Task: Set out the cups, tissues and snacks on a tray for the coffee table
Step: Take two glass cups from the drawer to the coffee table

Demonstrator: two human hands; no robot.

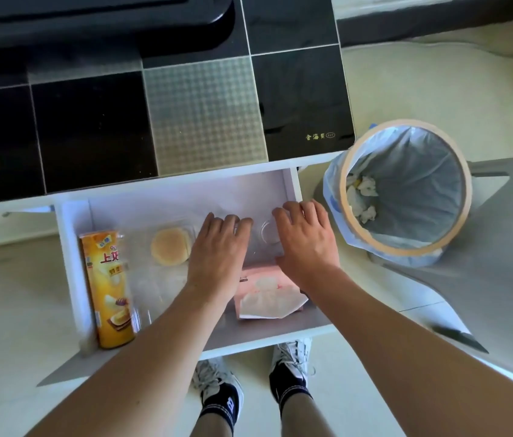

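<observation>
Head view: in the open white drawer (72, 247), the left hand (217, 250) and right hand (305, 244), fingers relaxed, flank a clear plastic cup (266, 236); the pink tissue pack (264, 294) lies just below them.

- Clear cups (266, 234) show faintly between the two hands; their count cannot be told; the left hand (217, 250) covers part of them
- Fingers (289, 211) of the right hand (307, 244) curl down, tips hidden; whether they grip a cup cannot be told
- Tissue pack (264, 291) partly under both wrists; its print is too blurred to read
- Clear box (154, 263) with a round cake (169, 246): edges faint, near end under the left forearm
- Can (108, 288): small print unreadable
- Black unit (91, 23) on the bench cut off by the top edge
</observation>
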